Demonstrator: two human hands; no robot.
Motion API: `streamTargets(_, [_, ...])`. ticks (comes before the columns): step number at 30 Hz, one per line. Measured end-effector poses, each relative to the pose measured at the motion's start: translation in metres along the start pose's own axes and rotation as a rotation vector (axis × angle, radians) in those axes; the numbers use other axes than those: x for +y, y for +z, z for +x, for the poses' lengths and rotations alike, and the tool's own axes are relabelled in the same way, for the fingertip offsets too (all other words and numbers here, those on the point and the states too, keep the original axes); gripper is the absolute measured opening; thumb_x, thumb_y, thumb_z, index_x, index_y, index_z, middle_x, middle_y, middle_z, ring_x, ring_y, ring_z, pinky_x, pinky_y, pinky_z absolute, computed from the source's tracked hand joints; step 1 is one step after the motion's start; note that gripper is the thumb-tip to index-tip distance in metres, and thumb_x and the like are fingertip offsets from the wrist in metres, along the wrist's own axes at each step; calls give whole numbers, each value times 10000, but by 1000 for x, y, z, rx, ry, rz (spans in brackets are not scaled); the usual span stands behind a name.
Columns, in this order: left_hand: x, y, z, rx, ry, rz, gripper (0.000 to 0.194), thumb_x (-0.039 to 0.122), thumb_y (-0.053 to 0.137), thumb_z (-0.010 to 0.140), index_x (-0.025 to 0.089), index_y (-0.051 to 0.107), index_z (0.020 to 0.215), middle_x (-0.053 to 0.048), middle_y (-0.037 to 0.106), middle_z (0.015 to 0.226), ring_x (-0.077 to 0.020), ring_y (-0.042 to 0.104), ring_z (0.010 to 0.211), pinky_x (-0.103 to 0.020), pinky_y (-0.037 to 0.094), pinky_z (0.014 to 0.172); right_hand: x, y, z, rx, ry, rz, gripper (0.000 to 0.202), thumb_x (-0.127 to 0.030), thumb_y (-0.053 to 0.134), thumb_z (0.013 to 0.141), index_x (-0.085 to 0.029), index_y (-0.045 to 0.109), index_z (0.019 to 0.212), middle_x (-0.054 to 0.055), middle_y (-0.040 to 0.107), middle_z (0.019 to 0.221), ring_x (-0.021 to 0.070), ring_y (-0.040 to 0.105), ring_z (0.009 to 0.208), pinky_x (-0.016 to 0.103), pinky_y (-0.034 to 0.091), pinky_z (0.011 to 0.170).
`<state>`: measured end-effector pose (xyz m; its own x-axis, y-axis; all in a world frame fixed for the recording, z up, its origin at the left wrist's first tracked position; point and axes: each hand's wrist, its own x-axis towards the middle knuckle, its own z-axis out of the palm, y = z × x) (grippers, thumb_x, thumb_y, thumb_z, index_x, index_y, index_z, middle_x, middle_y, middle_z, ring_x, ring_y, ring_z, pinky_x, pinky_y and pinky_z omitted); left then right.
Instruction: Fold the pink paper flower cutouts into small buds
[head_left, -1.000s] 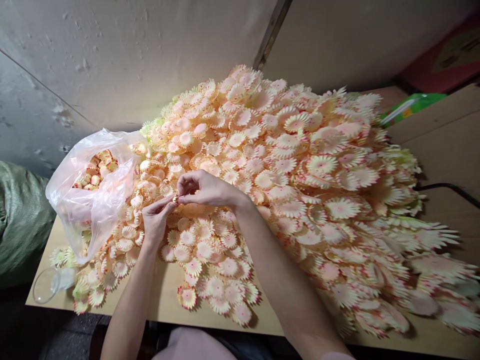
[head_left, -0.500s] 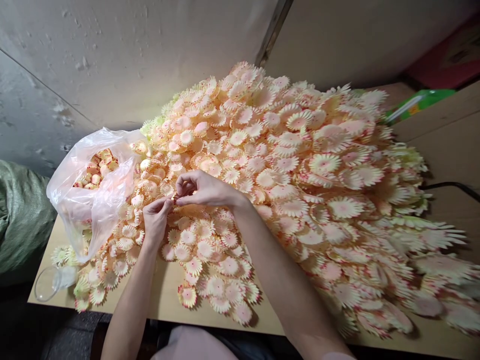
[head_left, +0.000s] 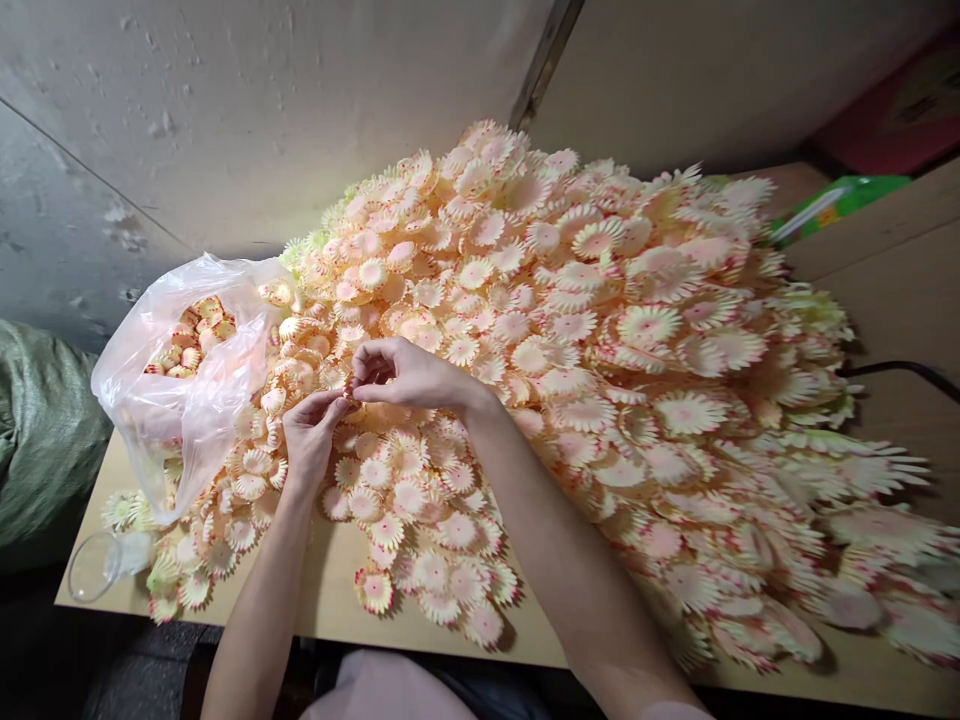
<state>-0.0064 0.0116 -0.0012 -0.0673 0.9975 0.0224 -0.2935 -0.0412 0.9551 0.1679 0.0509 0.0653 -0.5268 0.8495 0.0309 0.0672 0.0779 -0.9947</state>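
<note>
My left hand (head_left: 311, 430) and my right hand (head_left: 405, 375) meet at their fingertips above the left part of a heap of flower-shaped petal pieces (head_left: 555, 330). Between the fingertips is a small reddish-yellow petal piece (head_left: 348, 388), mostly covered by the fingers. Both hands are closed in a pinch on it. Smaller petal pieces (head_left: 409, 497) lie spread on the table just in front of my hands. To the left stands an open clear plastic bag (head_left: 217, 420), with several curled red-edged pieces (head_left: 196, 335) inside.
A clear round cup (head_left: 94, 567) lies at the table's (head_left: 330, 590) left front corner. A green sack (head_left: 45, 440) bulges beside the table. Behind the heap rises a wall (head_left: 262, 130). A green packet (head_left: 840, 208) and a black cable (head_left: 904, 370) are at right.
My hands stay together in nearly the same place. The fingers of my right hand have shifted very slightly around the small piece, and the left hand has tilted a little.
</note>
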Motion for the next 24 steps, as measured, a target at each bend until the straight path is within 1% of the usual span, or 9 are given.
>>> streamTargets(3, [-2,-1,0,1,30,21,205,326,819,680,172,745,793,-22,742,769,-130,703,684,-288,593,747,1,0,0,-11,-4,1,183,-166,686,693,-178,521,771,6,625,760,119,597,703,271,492,676])
streamTargets(9, [0,0,-1,-33,43,95,257,364,793,708,155,708,833,-29,721,757,-123,683,624,-254,572,665,4,-1,2,-43,-18,50,181,-169,680,715,-175,515,790,-1,605,758,113,584,702,272,477,682])
streamTargets(12, [2,1,0,-35,76,98,273,347,795,708,170,685,883,-23,715,787,-108,665,635,-238,561,664,4,-2,2,-59,-4,77,183,-178,676,730,-177,509,804,2,595,770,118,582,716,280,475,695])
streamTargets(15, [3,1,0,-37,108,110,252,331,785,724,177,674,891,-12,699,802,-93,649,653,-223,548,675,3,-2,2,-54,8,60,193,-198,683,739,-179,504,809,5,591,772,122,575,722,286,477,702])
streamTargets(21, [4,1,-2,-44,142,146,227,338,749,766,166,676,895,-18,670,798,-89,628,668,-205,533,667,2,-3,1,-75,-48,-5,299,-270,765,692,-172,531,850,23,619,832,135,594,764,292,501,725])
streamTargets(24, [4,1,-2,-41,144,156,221,336,745,771,168,681,900,-17,676,793,-86,627,656,-200,531,664,5,-3,2,-67,-41,-5,276,-251,751,702,-172,525,840,18,621,807,129,598,749,288,507,720])
